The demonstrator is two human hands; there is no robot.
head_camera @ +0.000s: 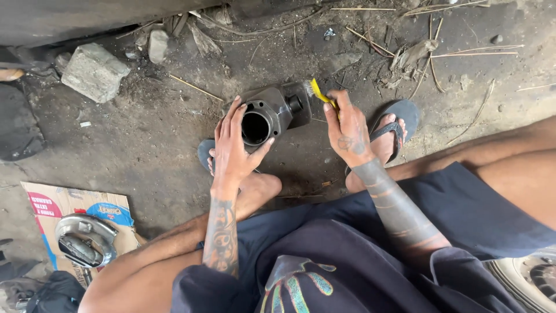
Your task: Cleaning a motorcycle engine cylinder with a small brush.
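Left hand (234,145) grips the rim of a dark metal engine cylinder (267,115), fingers curled over its round bore and thumb pressed to the near side. That cylinder sits on the dirt floor (150,145) between the person's sandalled feet. Just right of it, the right hand (347,130) is closed around a yellow-handled brush (320,94), bristles touching the cylinder's far end.

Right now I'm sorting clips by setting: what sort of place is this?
Probably an informal outdoor repair spot on bare ground: oil-dark dirt floor, a grey metal engine cylinder steadied by the left hand and brushed by the right hand, a shiny chrome part on flattened cardboard.
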